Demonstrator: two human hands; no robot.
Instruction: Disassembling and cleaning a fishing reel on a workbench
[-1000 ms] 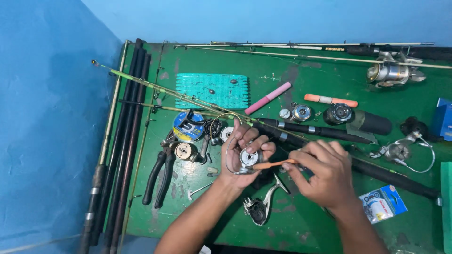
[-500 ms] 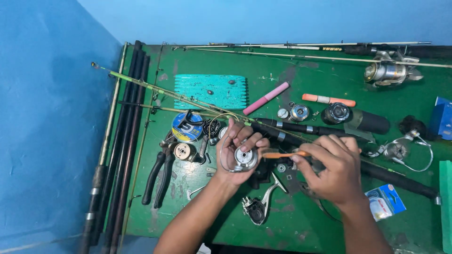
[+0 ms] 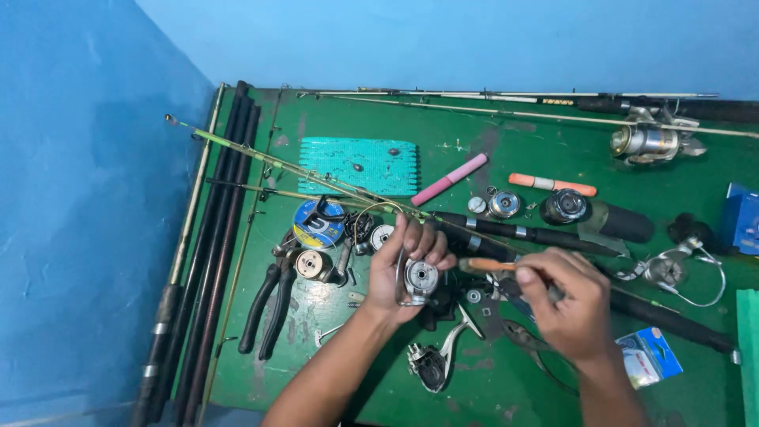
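Head view: reel spool held over green tabletop

I see the silver reel spool [image 3: 421, 277] cupped in my left hand [image 3: 399, 269], grip closed around it above the tabletop [image 3: 474, 379]. My right hand [image 3: 571, 299] pinches an orange-handled tool [image 3: 486, 266], tip just beside the spool. Black pliers [image 3: 269, 304] lie well left.

Two hands are at work: the left hand [image 3: 399, 265] and the right hand [image 3: 571, 304]. One pair of black-handled pliers [image 3: 269, 304] lies on the table. One teal mesh mat [image 3: 360, 164], one pink stick [image 3: 449, 179], one orange-and-white float [image 3: 552, 184] and one blue line spool [image 3: 318, 223] lie there. One whole silver spinning reel [image 3: 650, 141] sits at the far right.
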